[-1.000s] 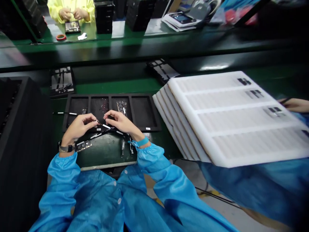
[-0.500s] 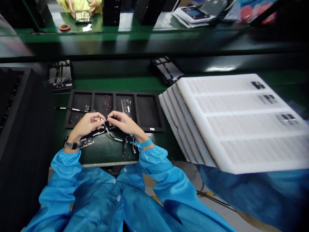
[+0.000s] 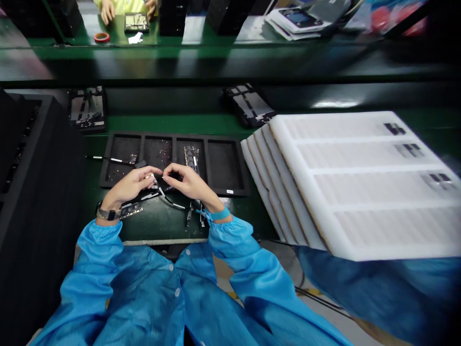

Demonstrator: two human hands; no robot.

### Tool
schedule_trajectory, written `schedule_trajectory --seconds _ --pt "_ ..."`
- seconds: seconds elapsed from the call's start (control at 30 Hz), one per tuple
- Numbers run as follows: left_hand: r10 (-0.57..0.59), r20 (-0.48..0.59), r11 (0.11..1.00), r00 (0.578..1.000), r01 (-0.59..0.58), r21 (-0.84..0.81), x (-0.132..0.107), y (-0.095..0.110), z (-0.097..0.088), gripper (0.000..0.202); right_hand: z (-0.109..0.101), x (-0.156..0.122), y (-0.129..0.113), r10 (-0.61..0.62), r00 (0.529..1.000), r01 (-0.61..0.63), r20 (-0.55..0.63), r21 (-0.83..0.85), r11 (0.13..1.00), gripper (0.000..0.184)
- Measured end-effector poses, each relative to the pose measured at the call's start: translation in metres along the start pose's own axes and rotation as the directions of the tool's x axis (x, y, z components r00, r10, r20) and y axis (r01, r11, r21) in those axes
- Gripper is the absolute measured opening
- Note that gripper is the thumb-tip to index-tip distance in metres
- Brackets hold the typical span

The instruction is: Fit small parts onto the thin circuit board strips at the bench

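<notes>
My left hand [image 3: 134,186] is closed in a pinch at the end of a thin black-and-white flex cable [image 3: 166,198], which curves down to the right. Facing it, my right hand [image 3: 186,181] has thumb and finger pressed together on something too small to make out. Both hands are just over the front edge of a black foam tray [image 3: 206,161] with several compartments. Below the left wrist lies a narrow circuit board strip [image 3: 132,210]. More thin dark strips [image 3: 188,218] lie on the green bench near the right wrist.
At right leans a stack of white foam trays [image 3: 324,166]. A tall black foam stack [image 3: 43,192] is at left. Two device housings [image 3: 87,108] [image 3: 249,105] lie behind the black tray. Across the bench are a co-worker's hands [image 3: 107,12] and a red tape roll [image 3: 102,37].
The view has shifted slightly. My fingertips have parted a little, and my left fingers are stretched further toward the right hand. The co-worker's hands have moved off the device between them.
</notes>
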State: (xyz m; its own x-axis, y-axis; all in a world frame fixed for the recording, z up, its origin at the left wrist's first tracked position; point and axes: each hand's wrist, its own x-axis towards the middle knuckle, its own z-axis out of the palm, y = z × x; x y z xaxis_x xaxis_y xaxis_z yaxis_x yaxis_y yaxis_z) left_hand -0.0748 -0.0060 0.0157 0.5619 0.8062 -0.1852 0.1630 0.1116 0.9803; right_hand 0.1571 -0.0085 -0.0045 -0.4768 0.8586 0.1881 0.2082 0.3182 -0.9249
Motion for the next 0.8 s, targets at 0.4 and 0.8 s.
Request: schedule_trajectory --seconds 0.4,0.8 --pt "0.052 0.012 0.998 0.999 -0.052 -0.048 0.0002 0.0023 0.0060 0.036 0.0044 -0.0029 -0.0041 0.030 0.999 -0.031 0.033 0.035 0.999 0.021" --pt "0.012 0.008 0.998 1.000 -0.011 -0.058 -0.0001 0.0017 0.0082 0.042 0.0074 -0.0028 -0.0019 0.034 0.997 -0.040 0.066 0.092 0.995 0.020"
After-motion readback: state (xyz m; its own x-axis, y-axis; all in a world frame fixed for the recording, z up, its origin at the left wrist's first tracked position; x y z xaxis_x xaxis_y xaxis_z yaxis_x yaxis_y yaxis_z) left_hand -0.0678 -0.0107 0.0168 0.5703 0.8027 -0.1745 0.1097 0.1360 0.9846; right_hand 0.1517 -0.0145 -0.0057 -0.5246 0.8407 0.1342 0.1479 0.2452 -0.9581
